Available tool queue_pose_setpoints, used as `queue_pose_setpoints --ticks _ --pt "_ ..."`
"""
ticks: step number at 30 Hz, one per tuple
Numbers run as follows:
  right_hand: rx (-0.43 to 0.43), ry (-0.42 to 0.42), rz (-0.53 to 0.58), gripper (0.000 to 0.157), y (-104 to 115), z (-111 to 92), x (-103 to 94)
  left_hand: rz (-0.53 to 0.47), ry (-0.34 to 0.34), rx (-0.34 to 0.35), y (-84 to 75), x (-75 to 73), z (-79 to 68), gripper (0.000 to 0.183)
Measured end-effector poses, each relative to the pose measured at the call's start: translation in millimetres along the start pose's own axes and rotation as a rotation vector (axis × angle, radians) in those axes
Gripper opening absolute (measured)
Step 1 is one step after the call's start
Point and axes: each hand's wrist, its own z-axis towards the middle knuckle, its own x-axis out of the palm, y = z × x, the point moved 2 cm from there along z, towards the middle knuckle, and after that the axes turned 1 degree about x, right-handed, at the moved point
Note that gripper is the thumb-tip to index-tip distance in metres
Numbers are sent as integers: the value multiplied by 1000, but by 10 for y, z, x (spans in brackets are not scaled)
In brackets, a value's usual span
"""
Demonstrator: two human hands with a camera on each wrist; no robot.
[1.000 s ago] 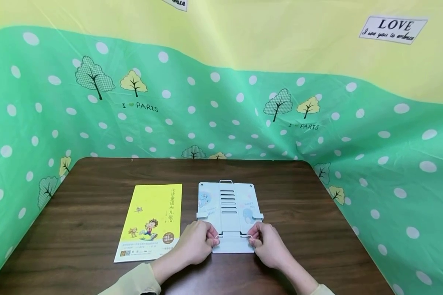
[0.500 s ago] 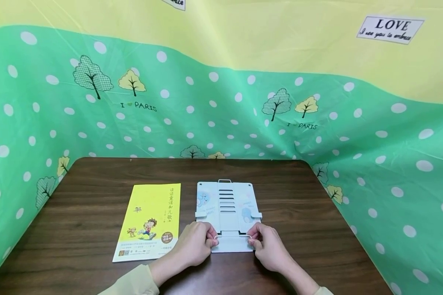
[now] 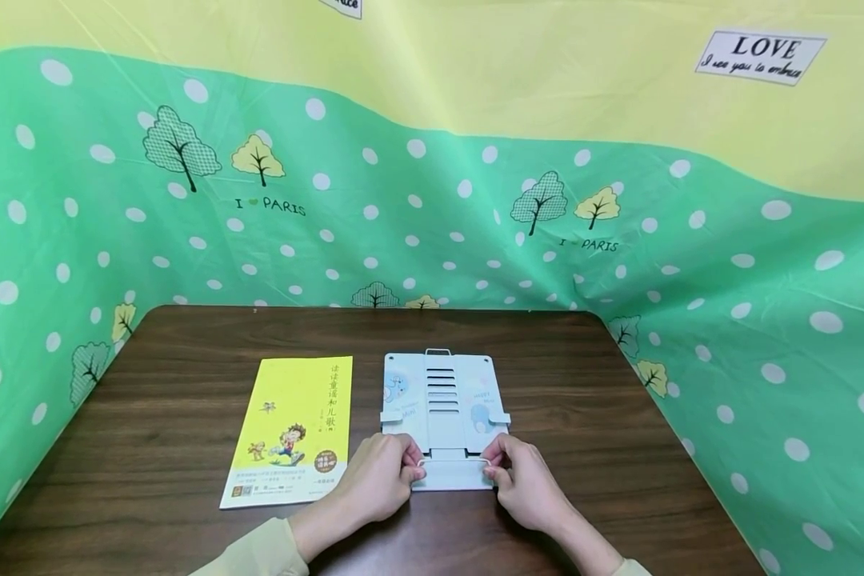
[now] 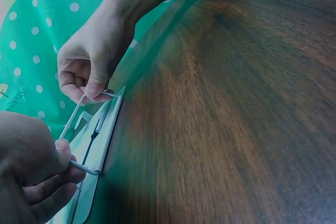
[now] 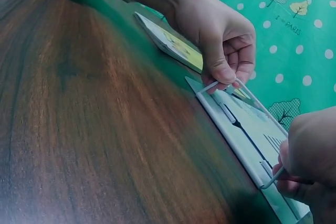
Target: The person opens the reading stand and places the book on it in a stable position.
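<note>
A pale blue folding book stand with printed cartoons and a row of slots lies flat on the table. At its near end, a bent wire bracket stands raised off the panel. My left hand pinches one corner of this wire between thumb and fingers. The opposite corner is pinched by my right hand. In the right wrist view, the wire runs from one hand to the other, its ends meeting the stand's edge. The fingers partly hide both wire corners.
Left of the stand lies a yellow picture-covered book, partly behind my left forearm. The dark wooden table is enclosed by a green and yellow dotted cloth at the back and sides.
Both hands keep their pinch on the wire in nearly the same place. The wire's slant looks slightly different from a second ago, and the head view has shifted a little. The book has not moved.
</note>
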Motion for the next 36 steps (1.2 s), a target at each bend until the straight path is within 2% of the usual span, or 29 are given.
queue_pose_setpoints --ticks 18,27,36 --pt "-223 -57 -86 33 -54 -46 -2 93 -38 116 -17 8 -23 17" --pt "-269 -63 -96 37 -56 -67 -3 129 -44 138 -51 -1 -42 16" --pt "-249 -47 -93 34 -44 -71 -20 133 -52 148 -53 2 -52 16"
